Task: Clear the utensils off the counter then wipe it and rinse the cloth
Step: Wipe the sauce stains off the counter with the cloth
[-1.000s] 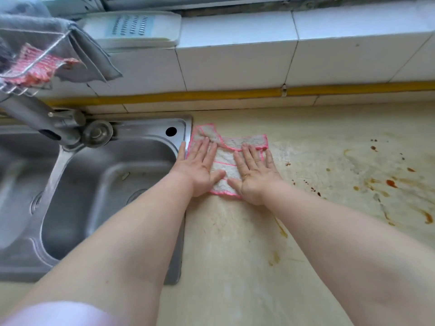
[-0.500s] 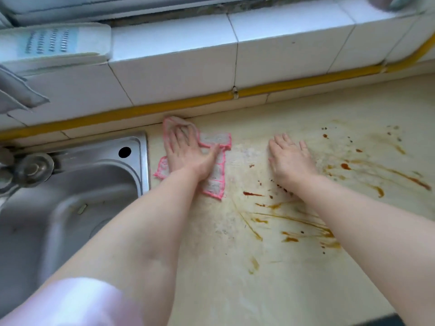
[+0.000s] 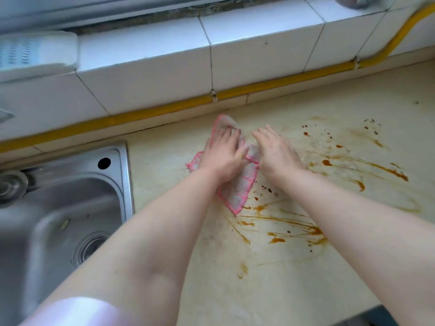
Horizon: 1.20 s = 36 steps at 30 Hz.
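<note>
Right hand (image 3: pixel 276 152) is coming back beside left hand (image 3: pixel 222 156), both flat and open on the cloth (image 3: pixel 237 191); it could be smearing sauce (image 3: pixel 327 163) across the bench (image 3: pixel 259 290).

Cloth (image 3: pixel 237 191) under both hands on counter (image 3: pixel 270 278), right of sink (image 3: pixel 58 208)

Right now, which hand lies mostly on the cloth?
The left hand: it covers the cloth, while the right hand lies beside it on the counter.

There are two hands, one left hand (image 3: pixel 222 158) and one right hand (image 3: pixel 276 152); one pink-edged cloth (image 3: pixel 237 192); one steel sink (image 3: pixel 126 184) with one drain (image 3: pixel 90 247); one yellow pipe (image 3: pixel 270 84); one stained surface (image 3: pixel 259 278)
</note>
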Available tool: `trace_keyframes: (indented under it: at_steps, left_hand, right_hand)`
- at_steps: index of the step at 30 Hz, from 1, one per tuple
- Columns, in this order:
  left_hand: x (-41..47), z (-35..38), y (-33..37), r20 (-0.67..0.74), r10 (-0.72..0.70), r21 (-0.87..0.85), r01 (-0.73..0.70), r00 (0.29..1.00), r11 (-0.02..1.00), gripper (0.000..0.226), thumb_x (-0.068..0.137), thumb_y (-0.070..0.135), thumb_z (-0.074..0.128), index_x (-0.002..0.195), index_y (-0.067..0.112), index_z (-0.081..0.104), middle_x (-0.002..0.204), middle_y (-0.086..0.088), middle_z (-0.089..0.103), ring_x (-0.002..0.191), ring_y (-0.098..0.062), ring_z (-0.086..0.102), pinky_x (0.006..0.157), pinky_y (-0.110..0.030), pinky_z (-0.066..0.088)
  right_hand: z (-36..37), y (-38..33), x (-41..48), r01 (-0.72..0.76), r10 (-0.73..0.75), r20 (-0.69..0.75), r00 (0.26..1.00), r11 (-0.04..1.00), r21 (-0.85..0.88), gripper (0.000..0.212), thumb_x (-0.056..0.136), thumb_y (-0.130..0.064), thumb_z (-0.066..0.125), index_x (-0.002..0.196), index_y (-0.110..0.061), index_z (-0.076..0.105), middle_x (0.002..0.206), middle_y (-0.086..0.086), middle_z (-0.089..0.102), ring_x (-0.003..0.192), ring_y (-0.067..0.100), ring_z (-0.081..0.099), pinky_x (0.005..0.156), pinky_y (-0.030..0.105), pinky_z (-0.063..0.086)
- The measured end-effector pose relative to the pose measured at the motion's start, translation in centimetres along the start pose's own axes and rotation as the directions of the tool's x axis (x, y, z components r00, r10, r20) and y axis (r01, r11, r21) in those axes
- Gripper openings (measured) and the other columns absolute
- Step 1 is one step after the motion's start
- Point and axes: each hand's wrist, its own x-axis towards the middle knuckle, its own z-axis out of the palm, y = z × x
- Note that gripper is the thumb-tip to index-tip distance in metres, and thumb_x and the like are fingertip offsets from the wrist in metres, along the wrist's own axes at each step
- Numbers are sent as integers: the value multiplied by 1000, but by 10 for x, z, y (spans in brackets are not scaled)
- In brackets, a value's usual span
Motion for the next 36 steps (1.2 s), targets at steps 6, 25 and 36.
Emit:
trace_keyframes:
  at_steps: [6,25,36]
  left_hand:
    - [-38,-51,-78,-222,-395,12,407,891,913,60,91,5,38,149,20,35,158,-4,27,145,-22,21,115,-33,20]
    - [-51,-69,-107,41,-299,225,283,953,932,79,87,-8,30,156,26,12,163,4,4,150,-15,4,120,-36,16]
    - [-61,-62,-82,62,-363,301,329,930,895,71,91,-5,28,155,20,13,162,0,8,149,-24,10,114,-45,29]
  right_hand:
    - [46,-58,6,124,-114,216,970,992,-34,61,98,-49,35,153,-31,16,162,6,-3,149,24,-11,121,42,0]
    - [56,-58,17,69,-10,313,950,981,-179,72,94,-65,18,151,-34,-14,160,-5,-21,146,22,-23,116,50,-16]
    - [27,8,-22,-250,304,292,907,945,-209,64,96,-62,13,150,-40,-13,157,-6,-27,144,23,-27,111,63,-15]
